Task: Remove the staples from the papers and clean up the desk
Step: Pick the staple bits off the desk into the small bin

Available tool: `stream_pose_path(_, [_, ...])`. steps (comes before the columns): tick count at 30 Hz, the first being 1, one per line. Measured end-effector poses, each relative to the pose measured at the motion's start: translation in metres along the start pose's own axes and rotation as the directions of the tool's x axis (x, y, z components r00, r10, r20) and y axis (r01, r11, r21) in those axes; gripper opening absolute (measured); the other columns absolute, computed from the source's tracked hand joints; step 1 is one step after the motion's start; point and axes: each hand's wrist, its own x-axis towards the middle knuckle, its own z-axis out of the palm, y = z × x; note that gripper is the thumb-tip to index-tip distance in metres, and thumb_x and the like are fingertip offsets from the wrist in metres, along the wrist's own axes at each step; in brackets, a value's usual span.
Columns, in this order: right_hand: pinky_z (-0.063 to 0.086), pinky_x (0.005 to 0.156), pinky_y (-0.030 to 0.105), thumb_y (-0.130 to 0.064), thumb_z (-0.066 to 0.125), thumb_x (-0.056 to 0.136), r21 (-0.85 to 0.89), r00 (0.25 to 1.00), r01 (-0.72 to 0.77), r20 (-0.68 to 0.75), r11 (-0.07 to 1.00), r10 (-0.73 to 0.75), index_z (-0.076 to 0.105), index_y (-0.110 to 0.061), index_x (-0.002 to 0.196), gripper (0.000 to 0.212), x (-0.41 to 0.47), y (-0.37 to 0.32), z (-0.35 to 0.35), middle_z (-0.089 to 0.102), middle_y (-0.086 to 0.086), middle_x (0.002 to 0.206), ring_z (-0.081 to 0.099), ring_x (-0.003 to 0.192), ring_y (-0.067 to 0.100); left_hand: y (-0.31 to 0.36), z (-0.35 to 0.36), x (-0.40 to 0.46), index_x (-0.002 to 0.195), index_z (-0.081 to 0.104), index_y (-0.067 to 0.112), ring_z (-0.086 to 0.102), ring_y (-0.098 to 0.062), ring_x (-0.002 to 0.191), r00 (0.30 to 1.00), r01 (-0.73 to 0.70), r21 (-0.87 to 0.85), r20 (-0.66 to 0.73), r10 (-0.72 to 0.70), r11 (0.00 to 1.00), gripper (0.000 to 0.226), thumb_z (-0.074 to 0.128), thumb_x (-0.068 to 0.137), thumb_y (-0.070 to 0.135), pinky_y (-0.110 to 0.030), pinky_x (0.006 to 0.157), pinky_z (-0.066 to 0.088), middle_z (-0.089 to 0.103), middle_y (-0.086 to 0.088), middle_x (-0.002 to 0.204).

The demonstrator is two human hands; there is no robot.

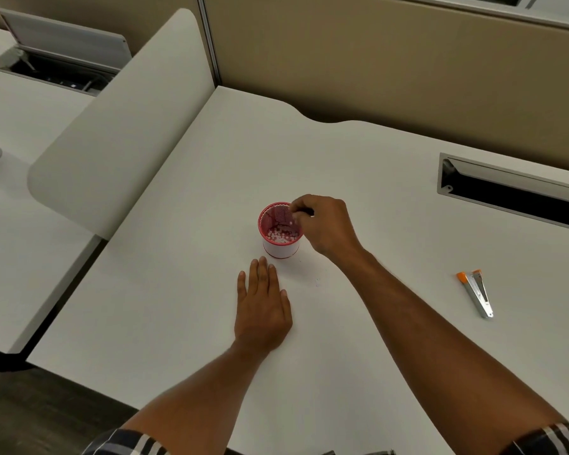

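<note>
A red mesh cup with a white lower wall stands on the white desk, near its middle. My right hand hovers at the cup's right rim with thumb and fingertips pinched together over the opening; whatever they hold is too small to see. My left hand lies flat on the desk just in front of the cup, fingers together, holding nothing. A metal staple remover with orange tips lies on the desk at the right. A few tiny specks lie on the desk right of my left hand. No papers are in view.
A cable slot with an open lid is set into the desk at the back right. A white divider panel stands along the left edge, with a neighbouring desk beyond it. A beige partition wall runs behind.
</note>
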Motion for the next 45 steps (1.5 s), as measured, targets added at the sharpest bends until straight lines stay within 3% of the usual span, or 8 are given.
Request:
stream_pose_path(8, [0.058,0.085,0.033,0.001,0.064,0.085,0.566,0.937,-0.245,-0.069,0.787,0.342,0.074,-0.007,0.088,0.013,-0.026,0.049,-0.017,0.075,0.007,0.086,0.073,0.082,0.019,0.001,-0.001,0.0,0.151,0.03,-0.002,0.018,-0.033,0.152,1.0,-0.005,0.016,-0.001,0.005,1.0,0.063,0.026,0.098,0.033,-0.055,0.123,0.016,0.025,-0.021,0.161])
stream_pose_path(11, [0.054,0.092,0.031,-0.003,0.061,0.086,0.198,0.929,-0.338,-0.087,0.92,0.36,0.076,-0.011,0.094,0.019,-0.038,0.085,0.0,0.076,0.005,0.096,0.07,0.093,0.019,0.001,0.0,0.001,0.15,0.032,-0.002,0.019,-0.034,0.151,1.0,-0.003,0.017,-0.01,0.003,1.0,0.062,0.031,0.097,0.031,-0.055,0.122,0.017,0.027,-0.022,0.16])
stream_pose_path(16, [0.043,0.068,0.03,0.008,0.044,0.074,-0.388,0.995,-0.053,0.053,0.92,0.08,0.058,-0.003,0.084,0.02,-0.051,0.096,0.036,0.062,0.013,0.096,0.059,0.09,0.032,0.001,0.0,0.0,0.151,0.03,-0.001,0.019,-0.033,0.152,1.0,0.0,0.025,-0.008,0.0,1.0,0.063,0.028,0.098,0.033,-0.055,0.122,0.017,0.026,-0.021,0.161])
stream_pose_path(22, [0.036,0.1,0.023,-0.012,0.041,0.098,-0.259,0.972,0.041,0.233,0.965,0.021,0.046,-0.006,0.131,0.033,-0.062,0.087,0.053,0.048,0.009,0.133,0.049,0.119,0.023,0.002,-0.001,0.001,0.151,0.03,-0.001,0.018,-0.033,0.152,1.0,0.007,0.039,0.006,-0.007,0.999,0.063,0.027,0.098,0.033,-0.055,0.122,0.018,0.025,-0.02,0.161])
stream_pose_path(27, [0.036,0.107,0.026,-0.009,0.045,0.096,-0.323,0.902,0.26,0.418,0.91,-0.109,0.048,-0.008,0.137,0.041,-0.077,0.105,0.033,0.048,0.007,0.139,0.046,0.126,0.022,0.002,-0.001,0.001,0.151,0.03,-0.001,0.019,-0.034,0.151,1.0,0.004,0.037,0.001,-0.004,0.999,0.063,0.027,0.098,0.033,-0.055,0.122,0.019,0.026,-0.021,0.161])
stream_pose_path(34, [0.029,0.106,0.023,0.008,0.045,0.086,-0.377,0.994,-0.078,0.039,0.923,0.1,0.052,-0.001,0.132,0.048,-0.077,0.114,0.019,0.051,0.013,0.136,0.046,0.127,0.028,0.001,-0.001,0.0,0.151,0.029,-0.001,0.018,-0.034,0.151,1.0,-0.001,0.039,-0.007,0.001,0.999,0.064,0.025,0.098,0.034,-0.055,0.122,0.017,0.025,-0.021,0.161])
stream_pose_path(37, [0.041,0.101,0.029,0.009,0.044,0.083,-0.354,0.995,-0.084,0.021,0.931,0.097,0.054,0.005,0.115,0.034,-0.087,0.104,0.033,0.052,0.018,0.124,0.051,0.116,0.032,0.001,-0.001,0.0,0.151,0.028,-0.001,0.018,-0.033,0.152,1.0,0.002,0.041,0.0,-0.002,0.999,0.064,0.024,0.098,0.034,-0.054,0.122,0.017,0.025,-0.02,0.161])
stream_pose_path(45, [0.03,0.108,0.022,0.008,0.047,0.088,-0.306,0.994,-0.009,0.098,0.952,0.041,0.049,-0.003,0.135,0.049,-0.096,0.09,0.056,0.051,0.013,0.138,0.047,0.127,0.025,0.001,-0.001,0.0,0.151,0.031,-0.001,0.02,-0.034,0.151,1.0,-0.009,0.031,-0.016,0.01,0.999,0.063,0.027,0.098,0.033,-0.054,0.122,0.017,0.027,-0.021,0.16])
